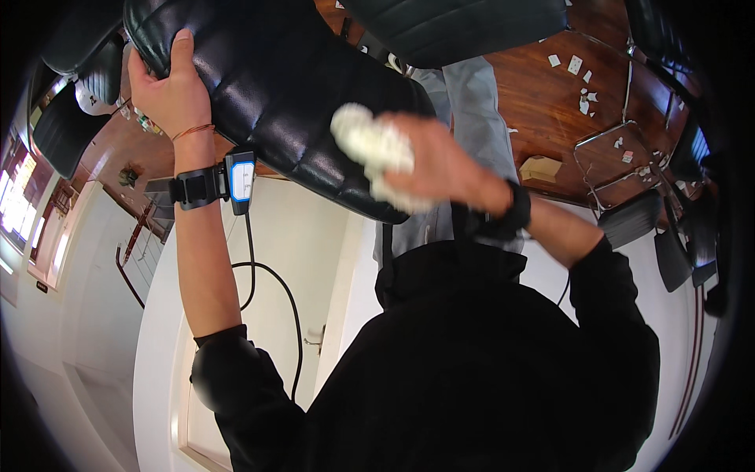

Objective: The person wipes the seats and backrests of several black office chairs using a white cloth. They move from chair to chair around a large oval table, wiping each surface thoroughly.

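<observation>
My left hand (pixel 171 88) grips the far left edge of a black quilted leather-like chair back or seat (pixel 283 100), thumb on its face and fingers around the rim. My right hand (pixel 430 159) is blurred and holds a crumpled white cloth (pixel 371 150) over the right part of that padded surface. Whether the cloth touches the surface cannot be told. A black strap is on each wrist, and a small device with a cable (pixel 240 182) is fixed at the left one.
Further black chairs (pixel 460 26) stand ahead and at the left, with metal-framed ones (pixel 628 212) at the right. Torn paper scraps (pixel 584 106) and a flattened piece of cardboard (pixel 541 169) lie on the wooden floor (pixel 531 88). A white door (pixel 289 224) is below the chair in view.
</observation>
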### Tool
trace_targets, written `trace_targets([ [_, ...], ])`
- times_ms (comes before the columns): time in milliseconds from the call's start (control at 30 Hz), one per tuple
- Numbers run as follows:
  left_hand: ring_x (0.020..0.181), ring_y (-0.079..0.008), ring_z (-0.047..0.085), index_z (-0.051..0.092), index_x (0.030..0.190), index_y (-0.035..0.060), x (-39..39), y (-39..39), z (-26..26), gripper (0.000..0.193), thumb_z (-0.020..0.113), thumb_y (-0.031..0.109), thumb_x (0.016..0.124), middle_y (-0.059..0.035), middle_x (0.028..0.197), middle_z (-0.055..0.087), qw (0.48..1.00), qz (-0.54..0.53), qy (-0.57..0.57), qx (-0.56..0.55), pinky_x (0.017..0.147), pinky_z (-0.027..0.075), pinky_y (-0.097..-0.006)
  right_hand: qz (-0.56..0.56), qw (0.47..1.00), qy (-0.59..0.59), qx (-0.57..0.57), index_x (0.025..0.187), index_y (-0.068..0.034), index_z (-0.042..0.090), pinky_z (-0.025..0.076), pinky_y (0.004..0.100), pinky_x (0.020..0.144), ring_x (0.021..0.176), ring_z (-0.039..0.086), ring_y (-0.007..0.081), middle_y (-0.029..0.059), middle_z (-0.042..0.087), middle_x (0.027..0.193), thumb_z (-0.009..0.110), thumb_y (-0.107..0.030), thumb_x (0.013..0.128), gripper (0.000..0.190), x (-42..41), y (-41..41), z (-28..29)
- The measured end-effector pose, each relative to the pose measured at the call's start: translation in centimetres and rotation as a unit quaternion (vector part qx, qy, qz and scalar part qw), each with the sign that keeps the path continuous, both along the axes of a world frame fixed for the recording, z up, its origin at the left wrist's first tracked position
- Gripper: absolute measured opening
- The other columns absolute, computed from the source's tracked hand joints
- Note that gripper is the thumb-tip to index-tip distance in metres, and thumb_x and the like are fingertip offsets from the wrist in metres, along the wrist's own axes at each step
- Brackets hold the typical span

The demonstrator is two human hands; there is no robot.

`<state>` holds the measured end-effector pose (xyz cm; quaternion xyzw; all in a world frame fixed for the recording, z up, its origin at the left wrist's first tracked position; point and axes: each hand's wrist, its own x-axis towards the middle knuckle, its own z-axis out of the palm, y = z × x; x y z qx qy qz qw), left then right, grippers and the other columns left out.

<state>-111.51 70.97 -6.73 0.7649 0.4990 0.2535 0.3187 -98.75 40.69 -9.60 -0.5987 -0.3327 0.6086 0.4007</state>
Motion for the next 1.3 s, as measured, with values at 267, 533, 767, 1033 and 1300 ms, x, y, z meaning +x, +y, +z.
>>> trace_targets([
  [267, 0.111, -0.0253, 0.065, 0.062, 0.13, -0.004, -0.3, 0.3, 0.2, 0.057, 0.082, 0.024, 0.085, -0.0179, 0.123, 0.068, 0.997, -0.026, 0.067, 0.041, 0.1, 0.049, -0.0339, -0.054, 0.949, -0.31, 0.008, 0.127, -0.018, 0.061, 0.059, 0.0515, 0.075, 0.088, 0.071, 0.043, 0.0206, 0.069, 0.102, 0.073, -0.036, 0.082, 0.05, -1.6, 1.1, -10.4],
  [533, 0.149, -0.0355, 0.037, 0.063, 0.135, 0.0056, 0.4, -14.3, 4.8, 0.057, 0.073, 0.033, 0.085, -0.0118, 0.15, 0.054, 0.862, -0.349, 0.351, 0.111, 0.12, 0.017, -0.0637, 0.023, 0.949, -0.185, -0.254, 0.134, -0.023, 0.062, 0.054, 0.0518, 0.096, 0.115, 0.066, 0.0421, 0.0187, 0.069, 0.127, 0.066, -0.041, 0.087, 0.051, 0.1, 2.0, -21.3],
  [767, 0.114, -0.0264, 0.068, 0.077, 0.094, 0.0067, -0.9, -20.7, 3.7, 0.028, 0.069, 0.029, 0.081, -0.0057, 0.107, 0.077, 0.877, -0.393, 0.267, 0.066, 0.102, 0.044, -0.0425, 0.029, 0.957, -0.171, -0.234, 0.126, -0.018, 0.067, 0.056, 0.0489, 0.093, 0.11, 0.068, 0.0405, 0.0186, 0.072, 0.117, 0.069, -0.035, 0.081, 0.048, 0.5, -1.2, -20.5],
  [1033, 0.091, -0.0237, 0.073, 0.069, 0.076, 0.0082, -1.8, -20.6, 3.1, 0.023, 0.066, 0.031, 0.08, -0.0041, 0.086, 0.075, 0.899, -0.387, 0.189, 0.079, 0.093, 0.048, -0.0398, -0.03, 0.995, -0.091, 0.03, 0.121, -0.014, 0.069, 0.059, 0.0482, 0.08, 0.094, 0.071, 0.0403, 0.0195, 0.071, 0.107, 0.081, -0.027, 0.067, 0.057, -1.1, -6.4, 0.3],
  [1300, 0.085, -0.0234, 0.073, 0.067, 0.07, 0.0068, -2.0, -21.0, 3.1, 0.027, 0.056, 0.026, 0.086, -0.0056, 0.08, 0.075, 0.903, -0.39, 0.162, 0.077, 0.09, 0.048, -0.0377, -0.006, 0.96, -0.215, -0.179, 0.124, -0.018, 0.067, 0.057, 0.0518, 0.087, 0.103, 0.069, 0.0418, 0.02, 0.073, 0.109, 0.068, -0.036, 0.083, 0.044, 0.5, -2.8, -17.7],
])
